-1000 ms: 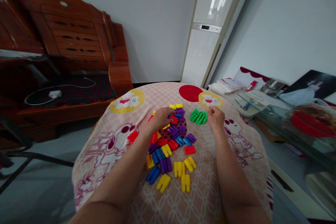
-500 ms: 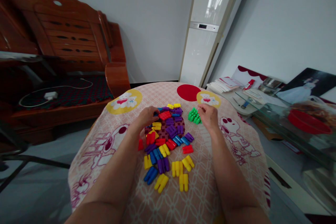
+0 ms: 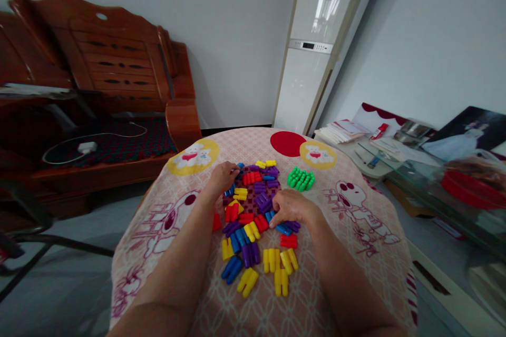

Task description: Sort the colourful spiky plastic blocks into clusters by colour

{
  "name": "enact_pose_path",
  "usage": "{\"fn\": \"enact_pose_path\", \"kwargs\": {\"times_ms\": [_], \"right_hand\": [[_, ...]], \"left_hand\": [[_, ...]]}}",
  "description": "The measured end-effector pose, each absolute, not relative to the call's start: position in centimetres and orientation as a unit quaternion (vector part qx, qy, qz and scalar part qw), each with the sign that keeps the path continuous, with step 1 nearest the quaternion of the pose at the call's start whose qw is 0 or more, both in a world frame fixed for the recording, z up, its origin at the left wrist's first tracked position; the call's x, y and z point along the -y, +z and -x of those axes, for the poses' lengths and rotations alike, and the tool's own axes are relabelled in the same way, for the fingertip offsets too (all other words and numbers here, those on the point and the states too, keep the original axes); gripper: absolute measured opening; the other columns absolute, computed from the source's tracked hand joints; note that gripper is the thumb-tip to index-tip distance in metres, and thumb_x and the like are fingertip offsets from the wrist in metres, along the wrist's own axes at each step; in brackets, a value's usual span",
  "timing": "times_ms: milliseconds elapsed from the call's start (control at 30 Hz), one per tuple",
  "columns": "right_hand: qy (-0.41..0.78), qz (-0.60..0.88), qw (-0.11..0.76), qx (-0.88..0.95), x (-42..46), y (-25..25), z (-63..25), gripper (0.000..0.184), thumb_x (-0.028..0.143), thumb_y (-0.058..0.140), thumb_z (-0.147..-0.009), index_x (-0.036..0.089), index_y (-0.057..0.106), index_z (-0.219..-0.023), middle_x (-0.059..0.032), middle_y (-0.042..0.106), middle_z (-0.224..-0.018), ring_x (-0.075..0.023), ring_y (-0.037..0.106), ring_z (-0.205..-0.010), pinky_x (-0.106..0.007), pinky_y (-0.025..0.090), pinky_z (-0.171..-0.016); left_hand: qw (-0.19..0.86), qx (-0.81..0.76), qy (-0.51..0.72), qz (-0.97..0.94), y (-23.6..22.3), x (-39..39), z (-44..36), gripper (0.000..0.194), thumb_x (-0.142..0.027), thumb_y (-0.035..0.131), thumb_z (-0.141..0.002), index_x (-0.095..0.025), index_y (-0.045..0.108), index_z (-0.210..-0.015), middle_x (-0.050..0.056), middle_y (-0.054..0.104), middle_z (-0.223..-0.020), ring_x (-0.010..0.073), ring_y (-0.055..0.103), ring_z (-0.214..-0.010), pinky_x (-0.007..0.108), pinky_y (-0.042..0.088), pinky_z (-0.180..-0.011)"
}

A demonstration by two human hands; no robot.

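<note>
Green cluster [image 3: 300, 179]: it is lying in tight rows, apparently being kept apart by colour, and its pieces are looking knobbly.
Left hand [image 3: 223, 178]: you are resting it well left of the green cluster, fingers bent and narrow, probably to suit something small; the tips are meeting or nearly meeting a blue piece [image 3: 240, 166], and I'm not managing to tell whether you are gripping it.
Right hand [image 3: 294, 205]: you are holding it palm down, on your side of the green cluster, thumb and fingers parting around another blue piece [image 3: 270, 216]; whether they are closing on it, I cannot tell.
Yellow pieces [image 3: 281, 281]: they are lying nearer you than the green cluster and well apart from it, their rounded tubes joining side by side, so probably sitting flat without rolling.
Surfaces: the pieces are shining like smooth plastic; the tablecloth [image 3: 316, 284] is spreading beneath the green cluster, looking soft, printed and slightly creased.
</note>
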State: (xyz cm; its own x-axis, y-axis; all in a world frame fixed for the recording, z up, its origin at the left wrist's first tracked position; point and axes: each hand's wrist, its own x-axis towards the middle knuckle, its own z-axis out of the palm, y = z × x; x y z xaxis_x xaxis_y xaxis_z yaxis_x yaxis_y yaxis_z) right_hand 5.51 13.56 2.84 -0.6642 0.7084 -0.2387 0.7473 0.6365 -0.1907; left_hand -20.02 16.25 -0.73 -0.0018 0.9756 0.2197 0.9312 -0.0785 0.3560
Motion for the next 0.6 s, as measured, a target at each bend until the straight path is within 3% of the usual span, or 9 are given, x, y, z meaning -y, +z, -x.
{"fn": "enact_pose_path", "kwargs": {"times_ms": [300, 467, 600], "right_hand": [[-0.152, -0.387, 0.094, -0.905, -13.1, 2.7, -4.5, 0.023, 0.041, 0.08, -0.066, 0.022, 0.076, -0.078, -0.002, 0.072, -0.075, -0.0156, 0.061, -0.068, -0.025, 0.029, -0.053], [-0.157, -0.413, -0.015, -0.897, -13.4, 2.5, -4.7, 0.021, 0.04, 0.07, -0.081, 0.02, 0.075, -0.083, -0.0031, 0.072, -0.076, -0.0152, 0.062, -0.07, -0.024, 0.033, -0.058], [-0.18, -0.433, -0.086, -0.879, -13.7, 2.1, -4.5, 0.016, 0.033, 0.066, -0.085, 0.018, 0.073, -0.085, -0.0032, 0.071, -0.076, -0.0149, 0.063, -0.072, -0.023, 0.037, -0.062]], "left_hand": [[0.078, -0.684, 0.223, -0.69, -1.2, -16.6, 20.8, 0.031, -0.028, 0.045, -0.085, -0.017, 0.075, -0.087, 0.008, 0.076, -0.087, 0.0194, 0.066, -0.081, 0.026, 0.047, -0.075], [0.107, -0.646, 0.233, -0.719, -0.8, -16.5, 20.2, 0.031, -0.026, 0.047, -0.082, -0.017, 0.076, -0.091, 0.006, 0.076, -0.088, 0.02, 0.067, -0.08, 0.027, 0.047, -0.075], [0.102, -0.629, 0.209, -0.742, -0.6, -16.4, 19.3, 0.034, -0.033, 0.044, -0.087, -0.019, 0.076, -0.087, 0.006, 0.075, -0.085, 0.0203, 0.067, -0.079, 0.028, 0.047, -0.074]]}}
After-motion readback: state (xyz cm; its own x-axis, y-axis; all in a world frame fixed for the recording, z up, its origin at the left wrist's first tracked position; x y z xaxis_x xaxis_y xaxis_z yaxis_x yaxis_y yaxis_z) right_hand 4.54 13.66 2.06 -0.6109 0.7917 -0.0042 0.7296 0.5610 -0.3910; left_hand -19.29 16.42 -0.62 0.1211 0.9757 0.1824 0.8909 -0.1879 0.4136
